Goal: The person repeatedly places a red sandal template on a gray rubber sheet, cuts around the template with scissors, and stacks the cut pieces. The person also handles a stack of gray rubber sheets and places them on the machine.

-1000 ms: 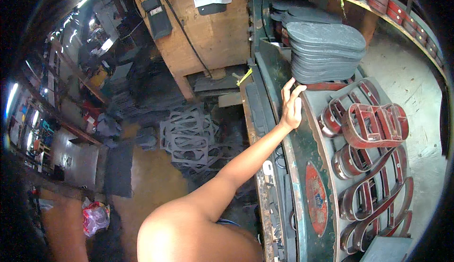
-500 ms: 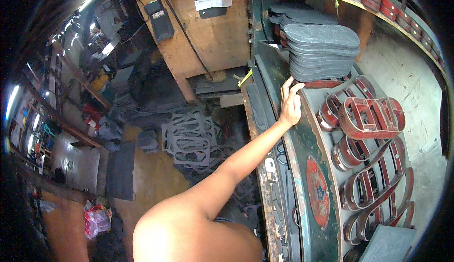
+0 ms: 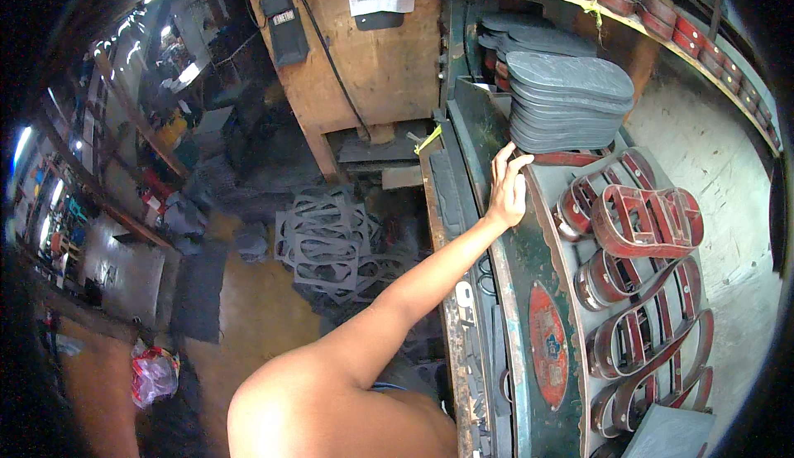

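At the near left, a red and clear plastic bag (image 3: pixel 155 375) is seen on the floor. Farther right, grey leftover sheets (image 3: pixel 322 239) with long rounded holes are heaped. Right of the middle, the left hand (image 3: pixel 508 189) is held at the left edge of the table (image 3: pixel 548 183), its fingers loosely bent and parted; nothing is seen gripped. Its fingertips are placed just beside the near left corner of the stack of soles (image 3: pixel 571 104); whether the stack is touched cannot be told. The right hand is not shown.

The stack is set at the far end of the table, above a red metal band (image 3: pixel 571 158). The soles look light one by one, bendy like foam or rubber, and not fragile; together they could be weighty and apt to slide apart. They would best be taken by both long sides, with the lowest layer supported.

Farther right, red sole-shaped cutters (image 3: pixel 649 222) are stood along the table. Their rims look stiff and possibly sharp, so they should be held by the inner bars. At the near right, a grey slab (image 3: pixel 674 433) is laid.
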